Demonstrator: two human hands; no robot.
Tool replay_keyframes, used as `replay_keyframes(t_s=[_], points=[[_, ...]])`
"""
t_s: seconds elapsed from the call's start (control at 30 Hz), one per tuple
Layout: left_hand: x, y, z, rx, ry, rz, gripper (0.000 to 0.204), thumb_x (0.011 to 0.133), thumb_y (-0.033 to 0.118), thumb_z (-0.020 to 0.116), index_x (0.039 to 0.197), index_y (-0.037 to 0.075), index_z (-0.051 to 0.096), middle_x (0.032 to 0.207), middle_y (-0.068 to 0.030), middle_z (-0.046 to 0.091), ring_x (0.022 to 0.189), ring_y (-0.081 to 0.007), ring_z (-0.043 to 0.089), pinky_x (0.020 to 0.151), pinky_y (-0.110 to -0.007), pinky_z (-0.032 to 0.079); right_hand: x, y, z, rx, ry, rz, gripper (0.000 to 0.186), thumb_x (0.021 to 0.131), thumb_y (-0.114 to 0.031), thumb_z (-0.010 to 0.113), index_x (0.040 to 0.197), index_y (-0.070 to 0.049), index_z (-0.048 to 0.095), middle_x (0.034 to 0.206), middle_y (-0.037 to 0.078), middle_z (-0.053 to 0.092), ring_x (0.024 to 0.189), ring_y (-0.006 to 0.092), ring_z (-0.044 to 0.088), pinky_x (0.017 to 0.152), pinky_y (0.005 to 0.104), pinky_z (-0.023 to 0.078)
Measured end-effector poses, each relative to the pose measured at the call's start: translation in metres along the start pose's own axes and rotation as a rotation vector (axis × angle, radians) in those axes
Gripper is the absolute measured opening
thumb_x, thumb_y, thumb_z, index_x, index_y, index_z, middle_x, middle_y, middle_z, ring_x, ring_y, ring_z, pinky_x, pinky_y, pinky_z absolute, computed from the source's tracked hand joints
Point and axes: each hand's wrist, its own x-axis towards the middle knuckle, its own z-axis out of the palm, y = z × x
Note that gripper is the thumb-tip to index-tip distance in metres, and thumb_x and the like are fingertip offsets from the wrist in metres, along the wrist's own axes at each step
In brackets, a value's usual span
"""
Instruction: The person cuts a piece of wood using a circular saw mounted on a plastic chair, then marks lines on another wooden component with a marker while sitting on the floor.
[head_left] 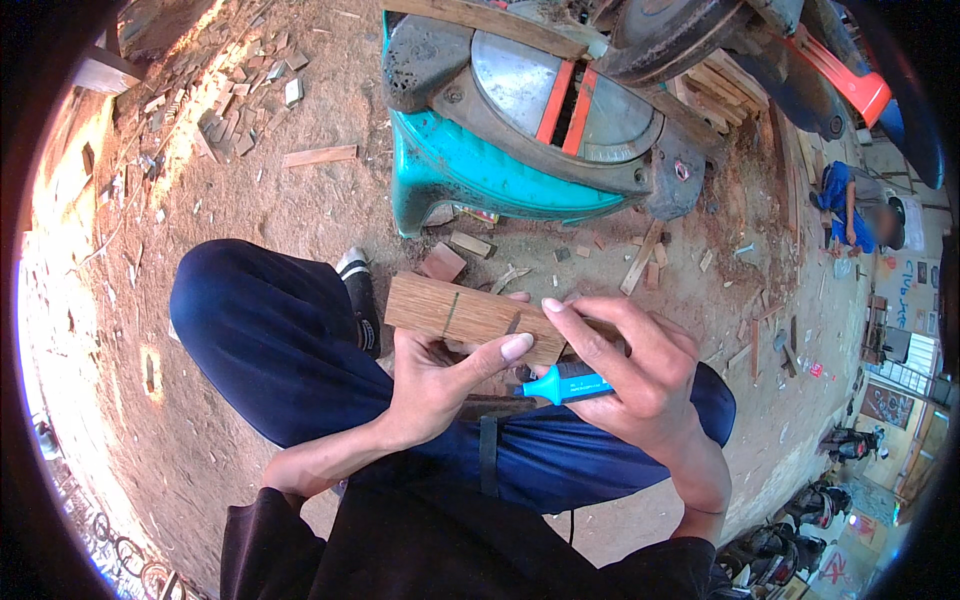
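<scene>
A brown wooden block (pixel 420 305) with a dark green line across it is held tilted above my lap. My left hand (pixel 425 390) grips it from below, thumb pressed on its lower right part near a dark mark. My right hand (pixel 640 385) is closed around a light blue marker (pixel 565 385), its tip pointing left below the block, while its fingers touch the block's right end. Part of the block is hidden by my fingers.
A teal and grey saw machine (pixel 470 160) with a round metal table stands on the dirt floor ahead, among wood scraps (pixel 320 155). Another person (pixel 850 205) in blue is at the right, with motorbikes (pixel 850 445) below them along that side.
</scene>
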Motion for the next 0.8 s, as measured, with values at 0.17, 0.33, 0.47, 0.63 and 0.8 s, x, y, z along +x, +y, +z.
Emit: replay_keyframes(t_s=[0.17, 0.33, 0.47, 0.63, 0.8], points=[[0.0, 0.001, 0.0, 0.025, 0.01, -0.008, 0.035, 0.091, 0.003, 0.078, 0.122, -0.009, 0.066, 0.102, -0.0116, 0.076, 0.09, -0.0139, 0.074, 0.081, -0.029, 0.061, 0.0, 0.0, 0.0, 0.01, -0.004, 0.004, 0.067, 0.064, -0.023, 0.085, 0.128, -0.013, 0.073, 0.101, 0.002, 0.067, 0.073, 0.0181, 0.068, 0.062, 0.0322, 0.054], [-0.001, 0.002, 0.001, 0.017, 0.032, -0.01, 0.033, 0.091, 0.002, 0.078, 0.119, -0.009, 0.066, 0.101, -0.0122, 0.075, 0.089, -0.0143, 0.074, 0.08, -0.029, 0.062, 0.001, -0.001, 0.0, 0.026, -0.011, 0.012, 0.066, 0.063, -0.022, 0.085, 0.128, -0.012, 0.073, 0.101, 0.002, 0.067, 0.073, 0.0184, 0.068, 0.063, 0.0327, 0.055], [0.001, 0.002, 0.0, 0.096, 0.034, -0.054, 0.037, 0.092, 0.003, 0.073, 0.124, -0.008, 0.059, 0.111, -0.0177, 0.071, 0.093, -0.0236, 0.075, 0.075, -0.036, 0.069, 0.001, -0.002, 0.0, 0.012, -0.034, 0.011, 0.067, 0.063, -0.024, 0.086, 0.127, -0.007, 0.073, 0.103, 0.004, 0.068, 0.074, 0.0199, 0.069, 0.064, 0.0339, 0.056], [0.009, -0.01, -0.01, -0.015, 0.164, 0.033, 0.032, 0.096, 0.012, 0.071, 0.12, -0.005, 0.059, 0.108, -0.017, 0.071, 0.09, -0.0225, 0.075, 0.074, -0.036, 0.068, 0.006, -0.003, -0.007, 0.082, 0.192, -0.004, 0.063, 0.07, -0.03, 0.093, 0.123, -0.002, 0.073, 0.092, 0.006, 0.069, 0.066, 0.0174, 0.066, 0.055, 0.0317, 0.051], [0.013, -0.002, -0.02, -0.159, 0.195, 0.146, 0.029, 0.094, 0.005, 0.073, 0.117, -0.008, 0.06, 0.104, -0.0169, 0.071, 0.089, -0.0248, 0.075, 0.076, -0.039, 0.068, 0.001, -0.005, -0.024, 0.152, 0.347, 0.084, 0.044, 0.067, -0.025, 0.097, 0.1, -0.008, 0.074, 0.052, -0.005, 0.046, 0.05, 0.0099, 0.048, 0.051, 0.024, 0.036]])
